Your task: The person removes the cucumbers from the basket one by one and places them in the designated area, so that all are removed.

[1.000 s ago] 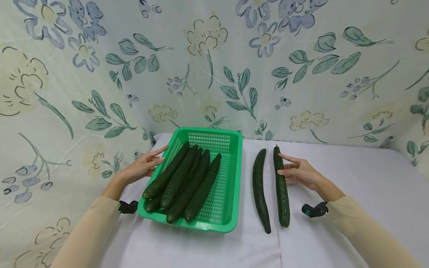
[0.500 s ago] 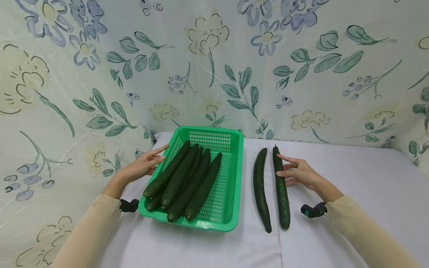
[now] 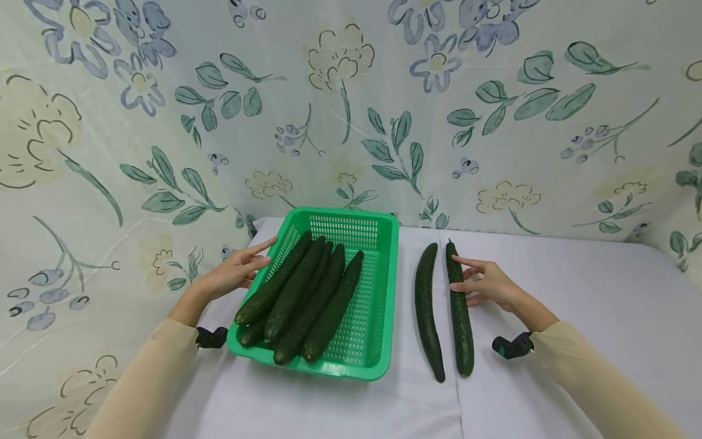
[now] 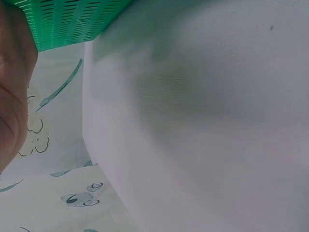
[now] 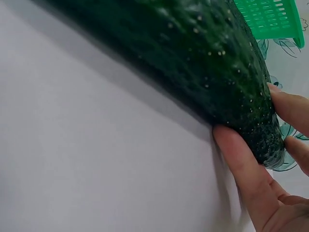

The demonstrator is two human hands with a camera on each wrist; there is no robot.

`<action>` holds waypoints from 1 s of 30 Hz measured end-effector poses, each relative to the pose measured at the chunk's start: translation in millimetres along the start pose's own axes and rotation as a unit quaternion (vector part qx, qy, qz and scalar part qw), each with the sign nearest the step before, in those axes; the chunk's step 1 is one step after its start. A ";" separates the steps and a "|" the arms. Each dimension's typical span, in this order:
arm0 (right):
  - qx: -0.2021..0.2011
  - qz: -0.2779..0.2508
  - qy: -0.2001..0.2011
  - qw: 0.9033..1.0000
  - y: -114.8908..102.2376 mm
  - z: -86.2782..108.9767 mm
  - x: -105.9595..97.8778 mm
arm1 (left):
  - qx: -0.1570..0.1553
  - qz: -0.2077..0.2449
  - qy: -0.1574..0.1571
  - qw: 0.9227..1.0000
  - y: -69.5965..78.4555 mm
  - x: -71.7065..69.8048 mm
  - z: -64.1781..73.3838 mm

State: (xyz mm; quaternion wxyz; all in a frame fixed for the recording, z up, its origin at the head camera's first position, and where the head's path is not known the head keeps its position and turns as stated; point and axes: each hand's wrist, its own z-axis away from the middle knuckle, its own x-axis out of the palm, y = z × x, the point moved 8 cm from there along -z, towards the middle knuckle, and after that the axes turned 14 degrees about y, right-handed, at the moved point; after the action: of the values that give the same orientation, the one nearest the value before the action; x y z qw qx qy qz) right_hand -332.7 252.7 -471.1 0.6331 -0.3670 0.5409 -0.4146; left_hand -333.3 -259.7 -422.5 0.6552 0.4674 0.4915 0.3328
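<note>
At the right, my right hand (image 3: 488, 283) pinches a dark green cucumber (image 3: 462, 329) near its stem end, the cucumber lying lengthwise on the white cloth. In the right wrist view, thumb and fingers sit on opposite sides of this bumpy cucumber (image 5: 207, 63). A slightly curved second cucumber (image 3: 425, 299) lies just left of it, untouched. My left hand (image 3: 233, 271) rests against the left side of a green plastic basket (image 3: 393, 286), its index finger extended to the rim. Several cucumbers (image 3: 296, 286) lie heaped along the basket's left part. The left wrist view catches only part of that hand.
White cloth (image 3: 576, 274) covers the table, with a crease running beside the two loose cucumbers. A floral curtain (image 3: 340, 91) hangs behind the table and along its left side.
My right hand and the far end of its cucumber have shifted slightly left, towards the curved one. The left hand and the basket stay in place.
</note>
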 end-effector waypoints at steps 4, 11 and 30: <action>-0.011 0.010 -0.003 1.000 -3.3 0.3 0.2 | -0.003 0.002 0.002 1.000 -0.4 -0.1 -0.6; -0.025 0.028 -0.015 0.999 -8.3 2.7 -3.1 | -0.008 0.003 0.006 1.000 -1.2 0.0 0.1; -0.039 0.050 0.014 0.998 -27.2 0.7 -23.4 | -0.001 -0.007 0.008 1.000 1.5 -1.1 2.1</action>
State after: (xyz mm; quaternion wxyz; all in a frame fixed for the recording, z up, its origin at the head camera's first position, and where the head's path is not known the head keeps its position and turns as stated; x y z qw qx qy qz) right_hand -337.1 263.8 -437.3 0.6302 -0.3584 0.5832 -0.3664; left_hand -331.6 -260.8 -420.5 0.6539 0.4605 0.4994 0.3330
